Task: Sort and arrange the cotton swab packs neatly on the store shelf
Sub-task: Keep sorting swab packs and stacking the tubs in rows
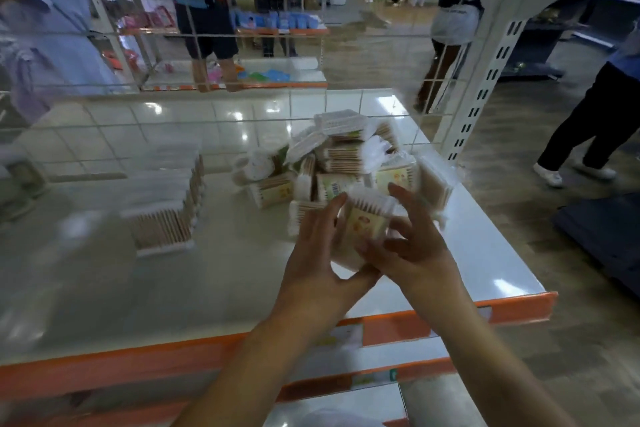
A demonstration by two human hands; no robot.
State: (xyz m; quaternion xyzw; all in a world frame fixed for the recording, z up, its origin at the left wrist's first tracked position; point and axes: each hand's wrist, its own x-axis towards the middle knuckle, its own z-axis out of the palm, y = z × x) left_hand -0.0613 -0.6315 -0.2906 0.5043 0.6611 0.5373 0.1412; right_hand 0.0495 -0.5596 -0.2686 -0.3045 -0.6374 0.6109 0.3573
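Both hands hold one clear plastic pack of wooden cotton swabs [367, 218] above the white, orange-edged shelf [485, 253]: left hand [317, 253] curled at its nine o'clock side, right hand [420, 246] at three o'clock. At twelve o'clock lies the jumbled pack heap [343, 156]; at nine o'clock, a neat stack [166, 204].

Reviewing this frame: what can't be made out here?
- Print on the held pack: motion-blurred, head view.
- Pack count in the loose pile: packs overlap.
- Neat stack: blurred, count unclear.
- Right hand and left hand hide the pack's lower edge.
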